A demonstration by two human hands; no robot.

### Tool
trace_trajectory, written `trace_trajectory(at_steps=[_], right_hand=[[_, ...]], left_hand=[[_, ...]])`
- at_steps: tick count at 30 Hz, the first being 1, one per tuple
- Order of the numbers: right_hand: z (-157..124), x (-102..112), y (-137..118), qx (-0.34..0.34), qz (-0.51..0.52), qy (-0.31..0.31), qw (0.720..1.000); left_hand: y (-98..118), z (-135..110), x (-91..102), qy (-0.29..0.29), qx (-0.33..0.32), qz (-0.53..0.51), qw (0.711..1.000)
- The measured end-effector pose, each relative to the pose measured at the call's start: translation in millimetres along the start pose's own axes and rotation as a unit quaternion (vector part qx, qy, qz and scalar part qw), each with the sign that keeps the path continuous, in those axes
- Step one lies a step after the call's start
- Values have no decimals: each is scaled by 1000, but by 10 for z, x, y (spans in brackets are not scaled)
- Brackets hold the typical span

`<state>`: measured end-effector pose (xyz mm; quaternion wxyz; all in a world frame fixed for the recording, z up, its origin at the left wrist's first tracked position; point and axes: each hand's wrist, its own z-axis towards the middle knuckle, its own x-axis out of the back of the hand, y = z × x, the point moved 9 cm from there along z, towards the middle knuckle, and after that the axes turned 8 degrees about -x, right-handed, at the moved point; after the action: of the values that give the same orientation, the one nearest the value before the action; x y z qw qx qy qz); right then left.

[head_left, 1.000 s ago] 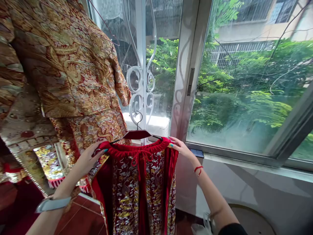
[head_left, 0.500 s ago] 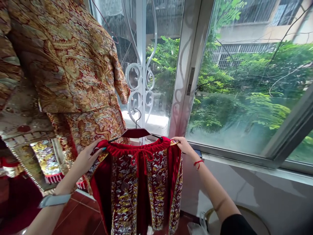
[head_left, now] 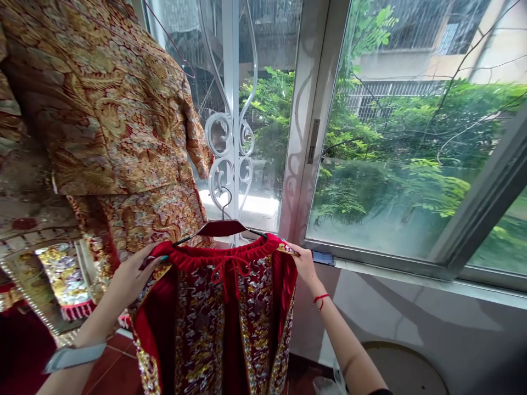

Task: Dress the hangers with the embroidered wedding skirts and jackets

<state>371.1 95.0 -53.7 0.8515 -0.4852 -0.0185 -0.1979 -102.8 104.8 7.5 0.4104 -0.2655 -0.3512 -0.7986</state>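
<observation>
In the head view, a red skirt (head_left: 222,323) with silver and gold embroidery is hanging from a dark red hanger (head_left: 221,227), filling the lower middle of the picture. Its gathered velvet waistband (head_left: 230,253) is stretching across the hanger's arms, and a red drawstring bow is dangling at the waistband's centre.

The left hand (head_left: 132,277) is holding the left end of the red skirt's waistband, its grip closed around the fabric with the fingers curling over the top edge. A pale wristband (head_left: 72,356) is sitting on that forearm, below and left of the red skirt. The right hand (head_left: 304,263) is pinching the right end of the waistband, its grip clamped on the cloth beside a small gold trim. A red string bracelet (head_left: 320,299) is circling that wrist, just right of the red skirt.

Above and left of the red skirt, a gold brocade jacket (head_left: 107,109) is hanging, its hem reaching down behind the left hand. Directly behind and above the red skirt, a white scrolled grille (head_left: 230,137) is standing in front of the glass. To the upper right of the red skirt, a large window (head_left: 411,164) is showing green trees and a building. Below the red skirt on the left, red floor tiles (head_left: 119,367) are showing.
</observation>
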Motion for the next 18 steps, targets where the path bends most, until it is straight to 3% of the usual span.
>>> trace_trajectory(at_steps=[5, 10, 13, 18], right_hand=[[-80, 87, 10, -18, 29, 55, 998], [-289, -33, -57, -16, -17, 128, 991], [-336, -100, -94, -3, -55, 143, 988], [-153, 15, -89, -3, -80, 138, 987]], left_hand=[[159, -23, 19, 7, -5, 5, 1000], [206, -67, 34, 25, 6, 6, 1000], [196, -87, 33, 22, 0, 3, 1000], [180, -103, 19, 21, -10, -10, 1000]])
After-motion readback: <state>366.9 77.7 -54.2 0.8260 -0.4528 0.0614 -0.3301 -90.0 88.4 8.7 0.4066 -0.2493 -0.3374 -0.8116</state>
